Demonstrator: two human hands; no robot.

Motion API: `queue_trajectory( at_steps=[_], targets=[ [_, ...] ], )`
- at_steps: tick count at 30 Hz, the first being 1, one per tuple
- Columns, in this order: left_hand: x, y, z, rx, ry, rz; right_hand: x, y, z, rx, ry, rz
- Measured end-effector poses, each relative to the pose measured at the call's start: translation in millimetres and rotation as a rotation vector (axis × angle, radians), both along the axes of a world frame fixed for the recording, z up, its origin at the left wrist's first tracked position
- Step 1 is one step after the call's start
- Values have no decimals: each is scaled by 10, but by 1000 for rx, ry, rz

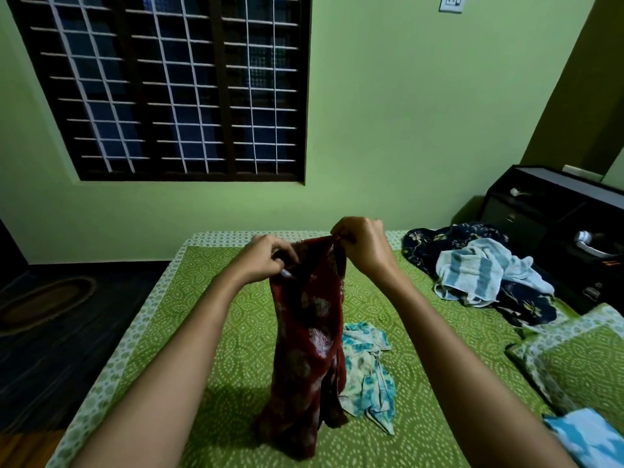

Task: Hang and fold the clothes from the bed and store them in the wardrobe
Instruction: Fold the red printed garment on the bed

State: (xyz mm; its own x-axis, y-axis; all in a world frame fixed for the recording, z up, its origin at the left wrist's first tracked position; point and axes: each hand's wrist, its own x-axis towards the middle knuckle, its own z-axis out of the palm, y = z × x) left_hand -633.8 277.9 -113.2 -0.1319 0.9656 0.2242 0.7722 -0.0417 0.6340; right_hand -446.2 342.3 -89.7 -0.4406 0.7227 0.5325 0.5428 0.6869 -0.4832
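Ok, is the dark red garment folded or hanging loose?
Hanging loose: the garment, pinched at its top by left hand and right hand, drapes lengthwise onto the bed.

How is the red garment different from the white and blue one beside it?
The red garment hangs, pinched at the top by the left hand and right hand; the white and blue garment lies crumpled on the bed, unheld. The red garment is dark with pale flowers; the other is pale with blue flowers. Both are floral.

Two bare hands, left hand and right hand, one dark red floral garment, one white-and-turquoise floral garment, one navy floral garment, one pale blue striped towel, one green patterned pillow
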Motion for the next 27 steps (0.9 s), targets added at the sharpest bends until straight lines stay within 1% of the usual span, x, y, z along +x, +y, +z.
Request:
queue_trajectory(
  at_steps=[2,4,5,7,8,10,12,14,15,16,17,19,21,22,23,25,27],
  targets=[
    [-54,-7,12,-84,337,184,40,18,24,7,-5,4],
    [-90,-40,-3,-149,570,315,76,34,55,8,-1,-9],
    [-107,-45,-29,-176,630,348,97,51,71,4,10,-21],
    [-147,-53,-97,-219,659,362,130,91,94,-2,28,-37],
    [-160,-52,-132,-238,631,325,140,104,97,0,21,-41],
    [-202,-23,-185,-298,505,179,156,133,75,4,10,-60],
    [-214,-49,-193,-430,385,28,189,178,40,-18,46,-113],
    [-253,-73,-229,-518,285,-32,248,239,0,-44,66,-177],
    [-266,-86,-245,-508,221,-24,281,256,-26,-52,49,-205],
    [-274,-99,-251,-447,163,-10,305,262,-53,-55,19,-227],
    [-271,-95,-256,-334,108,1,333,264,-85,-56,-20,-244],
    [-260,-60,-243,-36,-29,10,394,261,-122,-60,-130,-295],
    [-207,-56,-182,197,-162,35,462,282,-107,-73,-205,-346],
    [-161,-60,-131,270,-225,56,476,289,-84,-80,-183,-363],
    [-119,-58,-89,331,-291,77,474,287,-73,-76,-122,-377],
    [-70,-30,-18,461,-418,118,429,257,-79,-15,74,-392],
    [-68,-27,69,539,-447,131,383,243,-94,23,213,-366]
  ],
)
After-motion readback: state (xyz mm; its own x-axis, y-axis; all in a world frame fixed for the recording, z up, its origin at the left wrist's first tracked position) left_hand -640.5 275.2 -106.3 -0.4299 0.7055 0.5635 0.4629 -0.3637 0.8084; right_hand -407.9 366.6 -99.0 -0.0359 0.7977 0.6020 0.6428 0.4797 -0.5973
